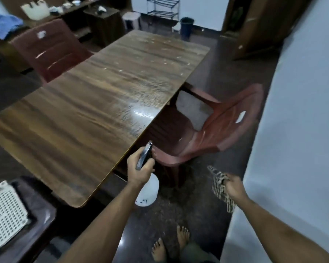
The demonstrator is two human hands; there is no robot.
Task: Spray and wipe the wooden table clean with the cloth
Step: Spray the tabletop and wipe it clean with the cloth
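Nearest the camera, the left hand (139, 170) grips the spray bottle (147, 188) off the wooden desk (95, 103) edge, its nozzle toward twelve o'clock, so mist may miss onto the red chair (207, 130) while the right hand (234, 186) clutches the cloth (219, 185) at three o'clock.

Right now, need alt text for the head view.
A person's left hand aims a white spray bottle at a long wooden table, while the right hand holds a checked cloth. Red plastic chairs flank the table.
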